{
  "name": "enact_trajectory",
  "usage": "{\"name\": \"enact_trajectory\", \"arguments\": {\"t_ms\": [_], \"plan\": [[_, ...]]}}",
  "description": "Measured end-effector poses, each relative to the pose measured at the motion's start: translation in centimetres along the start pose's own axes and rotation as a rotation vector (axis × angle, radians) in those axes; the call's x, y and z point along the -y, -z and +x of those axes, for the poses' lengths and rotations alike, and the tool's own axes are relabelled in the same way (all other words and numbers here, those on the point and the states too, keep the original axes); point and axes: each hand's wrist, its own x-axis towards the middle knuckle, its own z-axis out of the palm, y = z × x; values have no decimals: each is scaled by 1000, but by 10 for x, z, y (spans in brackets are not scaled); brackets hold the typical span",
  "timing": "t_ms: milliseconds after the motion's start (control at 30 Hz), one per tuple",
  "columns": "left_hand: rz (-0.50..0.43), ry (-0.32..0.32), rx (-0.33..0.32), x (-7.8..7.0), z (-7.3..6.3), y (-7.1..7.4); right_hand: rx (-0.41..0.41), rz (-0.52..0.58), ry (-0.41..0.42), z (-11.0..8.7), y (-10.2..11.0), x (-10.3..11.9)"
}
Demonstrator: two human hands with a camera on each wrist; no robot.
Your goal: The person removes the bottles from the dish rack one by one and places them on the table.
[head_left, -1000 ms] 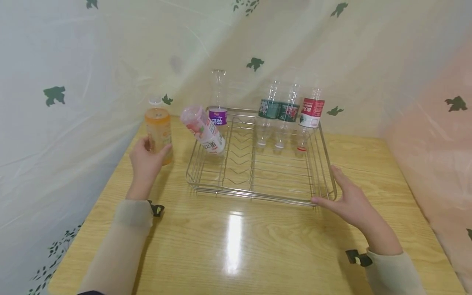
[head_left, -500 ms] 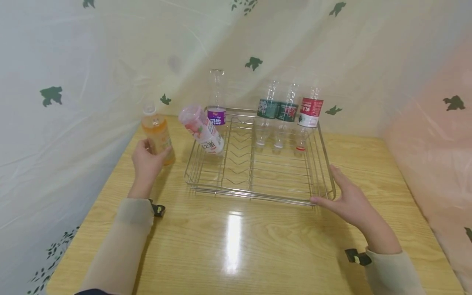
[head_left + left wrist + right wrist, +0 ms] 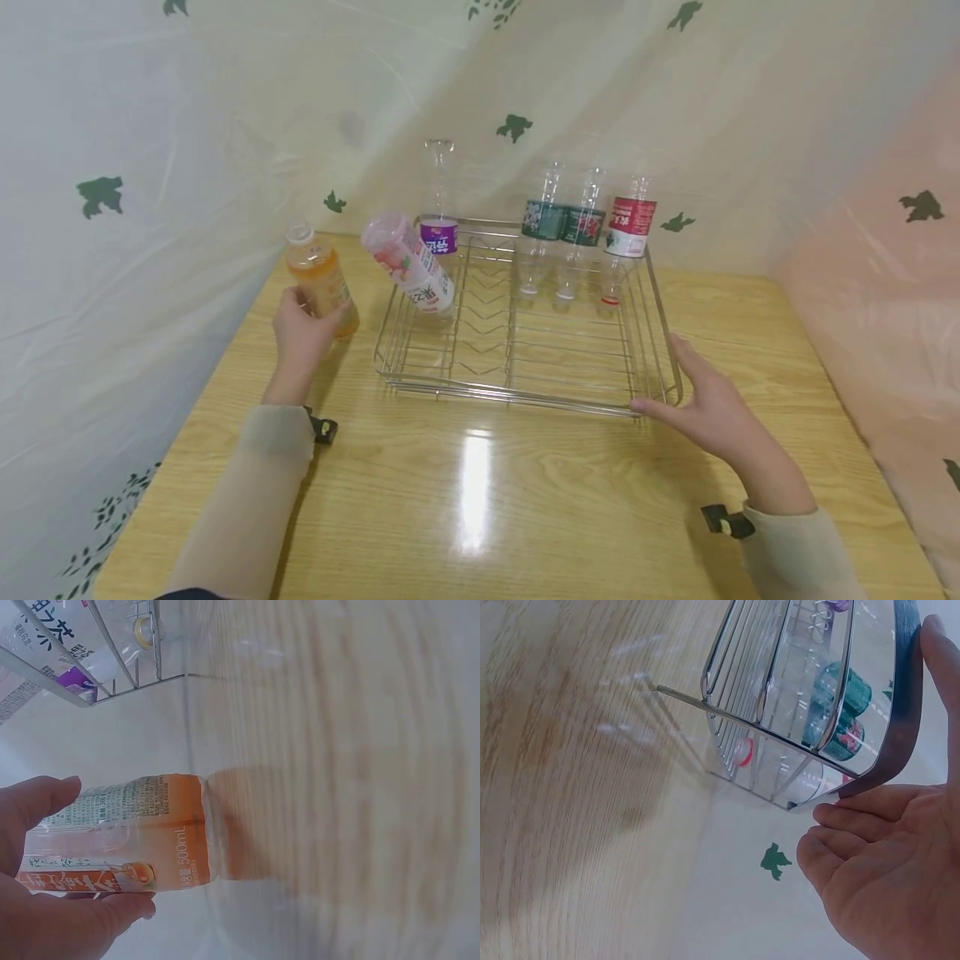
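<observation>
My left hand [image 3: 303, 337] grips a bottle of orange drink [image 3: 318, 279] left of the wire dish rack [image 3: 450, 385]. The bottle leans left in the head view. In the left wrist view its base is at or just above the table; I cannot tell which. My right hand [image 3: 712, 408] holds the rack's near right corner, thumb on the front and fingers along the right side. Inside the rack, a pink-and-white bottle [image 3: 412, 265] tilts left, cap down. Behind it an upside-down clear bottle with a purple label [image 3: 439, 236] stands in the far left corner.
Two upside-down bottles with a green label [image 3: 543, 220] and another green label [image 3: 582, 227] stand at the rack's back, beside a bottle with a red-and-white label [image 3: 631, 227]. The wooden table [image 3: 570, 508] meets a leaf-patterned sheet [image 3: 420, 83] behind and at the sides.
The orange bottle's top has tipped left and lower in the left hand's grip, while its base has shifted slightly right. The right hand and the rack keep their places.
</observation>
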Motion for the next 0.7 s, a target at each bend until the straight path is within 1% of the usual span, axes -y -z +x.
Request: {"name": "enact_trajectory", "arguments": {"t_ms": [133,367,567,700], "plan": [[-8,2,20,-2,-1,1,1,-5,-4,-1,0,0],[-13,47,64,-6,-6,8,4,-13,1,-1,0,2],[-18,60,64,-14,-11,15,4,-14,-7,-1,1,2],[-12,38,46,-23,-15,20,3,-17,-8,-1,1,2]]}}
